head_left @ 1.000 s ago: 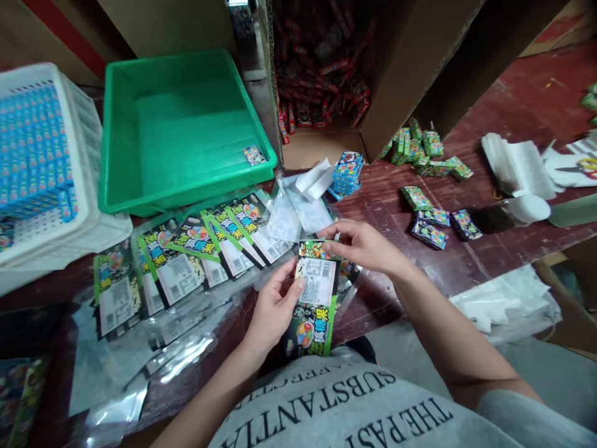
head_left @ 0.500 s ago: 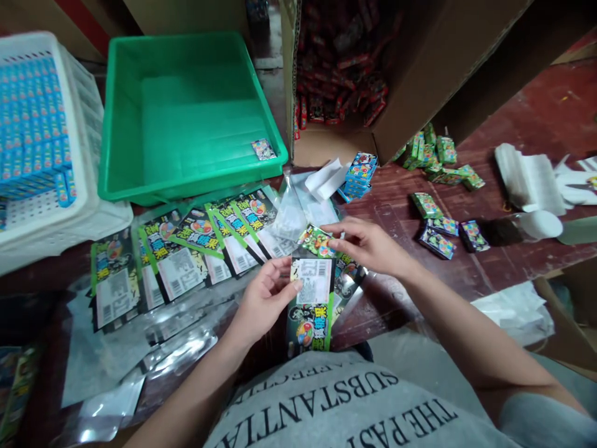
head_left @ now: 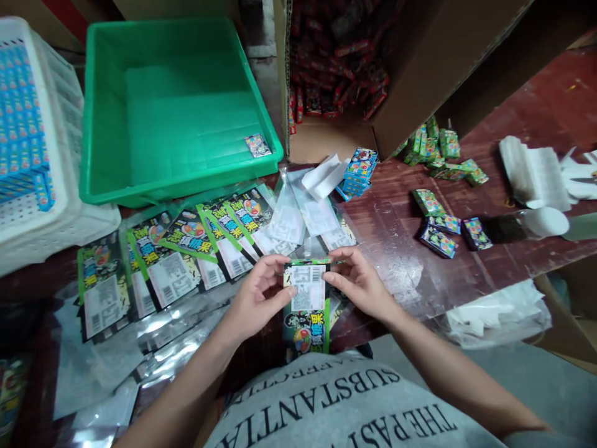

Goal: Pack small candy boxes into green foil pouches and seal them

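Both my hands hold one printed packet (head_left: 306,305) upright over the table's near edge, its white barcode label facing me. My left hand (head_left: 255,297) pinches the packet's upper left edge, and my right hand (head_left: 361,284) pinches its upper right edge. The packet is black and green with cartoon print. To the left, several matching packets (head_left: 172,261) lie fanned in a row on clear plastic bags. Loose clear bags with white labels (head_left: 305,214) lie just beyond my hands.
A green tub (head_left: 177,106) holding one small box stands at the back left, beside a white basket (head_left: 32,149) of blue boxes. An open cardboard carton (head_left: 373,68) of red packs stands behind. Small green boxes (head_left: 438,193), white paper (head_left: 536,174) and plastic bags (head_left: 499,311) lie right.
My right hand has come down from the packet's top flap to grip its upper right edge. The flap, bent over before, now stands flat. The camera has shifted slightly.
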`<state>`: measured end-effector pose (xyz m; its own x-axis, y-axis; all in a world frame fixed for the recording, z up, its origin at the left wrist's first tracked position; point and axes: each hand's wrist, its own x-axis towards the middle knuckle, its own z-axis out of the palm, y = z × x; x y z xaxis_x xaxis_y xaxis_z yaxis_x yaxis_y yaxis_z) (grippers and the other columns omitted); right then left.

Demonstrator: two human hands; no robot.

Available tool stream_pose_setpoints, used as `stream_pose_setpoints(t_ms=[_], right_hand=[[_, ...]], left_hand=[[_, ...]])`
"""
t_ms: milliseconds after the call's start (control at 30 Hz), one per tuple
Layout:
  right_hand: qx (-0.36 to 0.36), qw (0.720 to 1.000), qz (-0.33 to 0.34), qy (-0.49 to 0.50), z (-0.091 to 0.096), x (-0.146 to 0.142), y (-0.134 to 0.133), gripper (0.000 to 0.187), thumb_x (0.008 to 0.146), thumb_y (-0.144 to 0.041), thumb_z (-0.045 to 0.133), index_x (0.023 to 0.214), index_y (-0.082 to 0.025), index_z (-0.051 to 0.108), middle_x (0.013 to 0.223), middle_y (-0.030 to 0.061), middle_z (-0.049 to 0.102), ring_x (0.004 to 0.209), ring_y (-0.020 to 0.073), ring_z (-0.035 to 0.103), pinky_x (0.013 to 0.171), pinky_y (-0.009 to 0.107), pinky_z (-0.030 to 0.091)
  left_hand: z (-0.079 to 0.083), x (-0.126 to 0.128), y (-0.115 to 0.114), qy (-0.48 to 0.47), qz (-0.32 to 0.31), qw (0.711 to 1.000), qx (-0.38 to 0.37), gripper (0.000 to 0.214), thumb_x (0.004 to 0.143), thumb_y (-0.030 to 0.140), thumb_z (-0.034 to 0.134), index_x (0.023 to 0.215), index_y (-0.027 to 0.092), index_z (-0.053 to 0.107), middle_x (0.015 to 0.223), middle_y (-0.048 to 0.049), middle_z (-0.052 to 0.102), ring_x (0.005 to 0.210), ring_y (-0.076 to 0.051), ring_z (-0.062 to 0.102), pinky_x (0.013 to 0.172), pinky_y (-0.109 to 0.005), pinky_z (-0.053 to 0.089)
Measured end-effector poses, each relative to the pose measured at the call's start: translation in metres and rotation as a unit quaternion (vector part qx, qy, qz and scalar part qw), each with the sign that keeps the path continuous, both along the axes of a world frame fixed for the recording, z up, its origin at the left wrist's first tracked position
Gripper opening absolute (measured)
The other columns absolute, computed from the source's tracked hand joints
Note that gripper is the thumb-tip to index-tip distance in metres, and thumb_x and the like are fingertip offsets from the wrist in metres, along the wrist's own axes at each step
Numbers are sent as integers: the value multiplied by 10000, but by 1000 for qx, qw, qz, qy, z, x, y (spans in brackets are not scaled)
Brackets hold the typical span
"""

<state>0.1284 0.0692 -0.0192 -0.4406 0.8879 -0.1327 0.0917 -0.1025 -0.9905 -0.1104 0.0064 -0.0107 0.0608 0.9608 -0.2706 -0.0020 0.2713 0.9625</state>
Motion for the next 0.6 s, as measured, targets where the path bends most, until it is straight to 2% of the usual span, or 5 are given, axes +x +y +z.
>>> stream_pose_setpoints(t_ms=[133, 300, 400, 500, 600], right_hand=[[3, 1000, -27, -9, -5, -6, -11, 293, 924, -428, 703, 1197, -323, 678, 1029, 28, 694, 890, 186, 670, 843, 396, 593], [95, 995, 5, -23, 1, -9, 1, 187, 953, -341, 684, 1134, -327, 731, 1191, 42, 714, 1164, 219, 647, 1054, 471, 513], [85, 996, -18, -1, -3, -13, 0, 298, 966, -309, 667, 1263, -335, 671, 1197, 54, 722, 1153, 215, 665, 1040, 464, 532], [76, 997, -14, -3, -2, -14, 0, 393, 965, -315, 666, 1354, -355, 623, 1216, 60, 717, 1131, 216, 674, 1021, 470, 547], [95, 994, 30, -34, 8, -11, 6, 191, 944, -351, 696, 1124, -345, 759, 1148, 45, 736, 1111, 225, 674, 1013, 477, 545]], left_hand=[[0, -6, 8, 23, -9, 1000, -12, 317, 865, 313, 755, 1133, 240, 603, 997, -29, 709, 915, -187, 688, 804, -315, 560], [0, -2, 15, 59, 48, 996, 38, 170, 945, 348, 662, 1026, 208, 715, 1241, -72, 705, 1189, -226, 636, 1073, -390, 463], [-2, 7, 14, 44, 110, 993, 8, 177, 925, 350, 689, 1014, 200, 721, 1168, -73, 739, 1091, -217, 674, 1017, -386, 497], [-2, 12, 13, 10, 167, 986, -2, 242, 896, 320, 719, 1110, 218, 670, 1088, -52, 758, 1016, -198, 690, 948, -366, 525], [6, 6, 15, 26, 107, 994, 11, 249, 907, 317, 695, 1140, 233, 672, 1055, -45, 757, 997, -195, 688, 924, -364, 529]])
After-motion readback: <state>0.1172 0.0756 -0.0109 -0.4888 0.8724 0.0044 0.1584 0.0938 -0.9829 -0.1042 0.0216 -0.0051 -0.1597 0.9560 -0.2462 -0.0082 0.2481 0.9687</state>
